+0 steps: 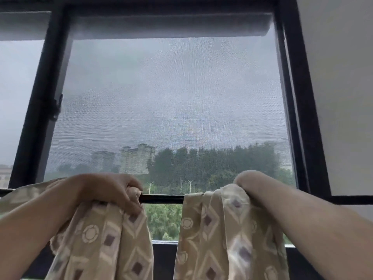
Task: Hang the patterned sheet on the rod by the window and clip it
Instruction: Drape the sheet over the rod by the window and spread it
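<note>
Up at the window, both of the person's hands are on the patterned sheet (105, 235) where it drapes over the dark rod (162, 199). The left hand (109, 190) has its fingers (129, 203) curled down over the rod, bunching a fold of the beige cloth beneath them; the knuckles face the camera and the fingertips are tucked into the fabric. The right hand (245, 181) is seen from behind the wrist, so its fingers are mostly hidden (only the back of the hand and a rounded knuckle edge show), yet cloth gathers into a peak right under it, which reads as a pinch on the sheet's top edge.

Between the two sets of fingers a short stretch of bare rod is exposed, with no cloth over it. From the left fingers the sheet falls down and to the left, spreading along the rod past the forearm. From the right fingers another length hangs straight down, its diamond and circle motifs showing plainly. Both hanging lengths reach below the picture's lower edge.

Behind the fingers stands the black window frame (302, 98) with a mesh screen (161, 98), through which blurred trees and pale tower blocks show under a grey sky. Right of the right hand, a plain wall (343, 98) meets the frame.
</note>
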Available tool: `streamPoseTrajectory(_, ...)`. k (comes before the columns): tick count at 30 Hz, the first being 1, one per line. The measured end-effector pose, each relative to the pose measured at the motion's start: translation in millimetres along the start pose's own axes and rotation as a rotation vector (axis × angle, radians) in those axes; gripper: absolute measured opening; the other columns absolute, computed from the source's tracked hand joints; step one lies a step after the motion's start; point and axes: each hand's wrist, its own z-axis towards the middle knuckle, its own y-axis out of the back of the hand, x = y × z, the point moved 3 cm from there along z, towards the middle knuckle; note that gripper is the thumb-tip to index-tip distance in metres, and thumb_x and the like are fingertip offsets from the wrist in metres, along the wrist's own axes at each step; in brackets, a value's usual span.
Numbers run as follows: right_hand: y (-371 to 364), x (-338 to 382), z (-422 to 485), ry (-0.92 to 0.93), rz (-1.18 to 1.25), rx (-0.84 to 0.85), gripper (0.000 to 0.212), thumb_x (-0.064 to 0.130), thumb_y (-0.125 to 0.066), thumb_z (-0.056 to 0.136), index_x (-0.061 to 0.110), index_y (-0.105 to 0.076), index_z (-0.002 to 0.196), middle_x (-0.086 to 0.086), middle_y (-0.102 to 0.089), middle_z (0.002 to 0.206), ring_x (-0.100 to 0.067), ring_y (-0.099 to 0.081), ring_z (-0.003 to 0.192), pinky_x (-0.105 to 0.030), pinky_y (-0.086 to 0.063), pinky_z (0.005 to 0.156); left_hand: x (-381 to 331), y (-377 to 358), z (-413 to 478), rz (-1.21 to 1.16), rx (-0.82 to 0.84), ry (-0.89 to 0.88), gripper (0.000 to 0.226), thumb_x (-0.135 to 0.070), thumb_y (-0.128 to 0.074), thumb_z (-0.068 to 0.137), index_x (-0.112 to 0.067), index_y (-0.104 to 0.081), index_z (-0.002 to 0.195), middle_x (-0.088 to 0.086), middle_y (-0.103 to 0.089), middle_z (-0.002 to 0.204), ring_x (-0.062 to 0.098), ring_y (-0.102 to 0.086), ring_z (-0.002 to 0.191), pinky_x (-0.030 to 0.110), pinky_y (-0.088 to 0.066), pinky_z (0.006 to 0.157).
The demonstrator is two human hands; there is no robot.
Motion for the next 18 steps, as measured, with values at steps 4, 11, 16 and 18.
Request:
streamPoseTrajectory(4,-8.9,2.7,4.8,0.251,0.620,0.214,0.031,0.034,-0.041,0.103,0.017,-0.064,0.090,0.004,-0.070,0.066,-0.023,-0.065,0.082,-0.026,-0.050,0.067,9.5,-3.7,12.3,-0.063,-0.018,0.017,0.034,-0.045,-0.086,0.056,-0.020,-0.067,0.072,-0.003,-0.065,0.072,0.012,-0.058,0.072,0.026,-0.045,0.066)
streamPoseTrajectory(11,-6.7,-23.8,-0.1,0.752,0.843,0.609,0.087,0.056,-0.086,0.060,0.010,-0.059,0.129,-0.008,-0.067,0.117,-0.020,-0.064,0.103,-0.030,-0.053,0.088,7.4,-7.1,25.5,-0.112,0.004,-0.005,0.052,-0.055,-0.087,0.049,-0.016,-0.067,0.076,0.001,-0.066,0.076,0.015,-0.060,0.073,0.028,-0.046,0.068)
streamPoseTrajectory(16,-8.6,-9.9,-16.3,0.732,0.705,0.442,0.040,0.019,-0.074,0.081,0.015,-0.065,0.120,0.001,-0.073,0.100,-0.011,-0.070,0.087,-0.029,-0.059,0.075,9.4,-7.6,22.4,-0.124,0.006,0.004,0.050,-0.056,-0.086,0.054,-0.016,-0.064,0.077,-0.001,-0.064,0.075,0.013,-0.059,0.072,0.028,-0.046,0.068)
streamPoseTrajectory(18,-8.9,-3.5,-15.6,0.748,0.706,0.261,0.015,0.021,-0.068,0.089,0.026,-0.074,0.076,0.011,-0.070,0.074,-0.002,-0.065,0.066,-0.021,-0.054,0.063,8.6,-4.0,15.6,-0.147,0.043,0.022,0.052,-0.051,-0.089,0.052,-0.017,-0.067,0.086,0.001,-0.068,0.085,0.018,-0.064,0.083,0.034,-0.051,0.076)
